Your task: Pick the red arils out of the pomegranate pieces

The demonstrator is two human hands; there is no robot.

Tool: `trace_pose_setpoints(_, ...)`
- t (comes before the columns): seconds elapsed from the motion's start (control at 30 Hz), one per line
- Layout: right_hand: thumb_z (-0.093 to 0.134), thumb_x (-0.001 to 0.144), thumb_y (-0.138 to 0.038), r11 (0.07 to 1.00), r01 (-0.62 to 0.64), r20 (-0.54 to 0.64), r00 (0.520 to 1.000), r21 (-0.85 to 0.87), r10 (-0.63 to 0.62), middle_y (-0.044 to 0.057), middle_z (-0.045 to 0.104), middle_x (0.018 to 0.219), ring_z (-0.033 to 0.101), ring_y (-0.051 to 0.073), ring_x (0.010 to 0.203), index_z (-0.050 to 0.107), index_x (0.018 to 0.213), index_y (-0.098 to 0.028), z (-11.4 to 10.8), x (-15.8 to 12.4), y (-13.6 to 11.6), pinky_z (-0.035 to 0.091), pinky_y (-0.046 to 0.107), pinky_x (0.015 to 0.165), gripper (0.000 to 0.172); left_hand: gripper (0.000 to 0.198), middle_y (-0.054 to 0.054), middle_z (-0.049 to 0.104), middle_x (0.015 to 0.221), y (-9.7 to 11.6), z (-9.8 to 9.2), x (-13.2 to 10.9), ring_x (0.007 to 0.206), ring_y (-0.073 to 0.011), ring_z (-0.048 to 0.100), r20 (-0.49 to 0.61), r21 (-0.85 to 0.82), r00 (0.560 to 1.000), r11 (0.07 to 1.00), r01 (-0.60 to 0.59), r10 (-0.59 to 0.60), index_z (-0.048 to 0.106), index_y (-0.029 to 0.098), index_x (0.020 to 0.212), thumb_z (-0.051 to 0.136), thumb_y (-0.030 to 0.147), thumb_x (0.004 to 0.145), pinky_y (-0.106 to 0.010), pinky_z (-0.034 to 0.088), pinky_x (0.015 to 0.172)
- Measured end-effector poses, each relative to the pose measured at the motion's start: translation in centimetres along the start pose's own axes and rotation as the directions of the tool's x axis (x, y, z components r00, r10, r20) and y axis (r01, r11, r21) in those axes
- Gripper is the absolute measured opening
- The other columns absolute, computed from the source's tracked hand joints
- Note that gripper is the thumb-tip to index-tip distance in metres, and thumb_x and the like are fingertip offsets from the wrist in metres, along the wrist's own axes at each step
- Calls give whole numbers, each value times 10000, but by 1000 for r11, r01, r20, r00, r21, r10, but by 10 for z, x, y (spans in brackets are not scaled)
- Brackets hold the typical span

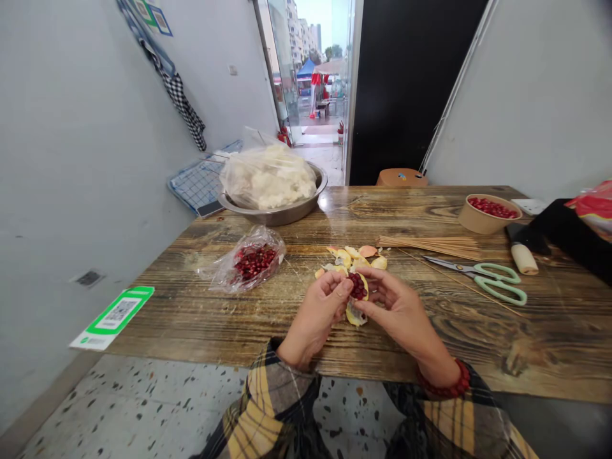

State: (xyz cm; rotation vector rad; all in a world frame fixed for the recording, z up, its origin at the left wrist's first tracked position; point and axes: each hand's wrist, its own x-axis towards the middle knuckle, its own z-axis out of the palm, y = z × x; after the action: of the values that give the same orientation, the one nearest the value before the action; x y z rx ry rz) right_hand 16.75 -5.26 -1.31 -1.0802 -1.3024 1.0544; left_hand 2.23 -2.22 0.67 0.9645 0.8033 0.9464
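Observation:
Between my two hands is a chunk of pomegranate (357,286), dark red seeds showing against yellow rind. My left hand (326,306) pinches it from the left, thumb on the seeds. From the right, my right hand (394,309) grips the rind with thumb and fingers. Just below the chunk lies a piece of pomegranate peel (356,315) on the wooden table (191,319). More yellow peel pieces (354,255) are scattered right behind my hands. Left of them, a clear plastic bag (255,261) holds loose red seeds.
A metal basin (272,213) with a bag of whitish stuff stands at the back left. Wooden skewers (430,245), green-handled scissors (497,280), a pale wooden handle (524,258) and a paper bowl (482,220) of red seeds are on the right. A QR-code card (117,315) sits front left.

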Motion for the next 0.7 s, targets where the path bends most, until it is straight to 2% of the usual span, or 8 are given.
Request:
trace_pose_setpoints(0.17, 724, 722, -236, 1000, 7, 12, 1000, -14, -7, 55, 685, 1070, 665, 192, 846, 620, 1146, -252, -3, -2, 0, 557, 328, 731, 436, 360, 67, 468, 534, -1, 3, -1, 407, -16, 292, 1, 5, 1000, 1000, -13, 13, 522, 154, 716, 742, 438, 690, -170, 172, 400)
trace_pose_setpoints(0.4, 754, 692, -278, 996, -48, -4, 999, 80, 48, 57, 707, 1025, 678, 211, 865, 635, 1130, -237, -5, -3, 2, 565, 358, 766, 456, 319, 50, 481, 567, -5, 0, -3, 416, -22, 331, 21, 17, 1000, 1000, 5, -6, 514, 155, 734, 682, 426, 751, -164, 156, 387)
trace_pose_setpoints(0.6, 776, 677, -293, 985, -87, 19, 996, 148, 85, 50, 715, 1013, 679, 201, 902, 635, 1109, -231, -7, -5, 1, 562, 333, 791, 458, 245, 33, 505, 640, -8, -1, -2, 432, -28, 381, 33, -124, 997, 990, 71, -67, 532, 152, 808, 652, 357, 748, -155, 183, 378)
trace_pose_setpoints(0.7, 775, 678, -283, 984, -95, 37, 995, 151, 90, 50, 715, 1016, 683, 200, 898, 635, 1115, -234, -6, -6, 1, 560, 340, 805, 462, 267, 23, 508, 686, -10, -2, -1, 456, -34, 408, 19, -172, 997, 982, 77, -74, 531, 152, 814, 640, 391, 762, -157, 187, 379)
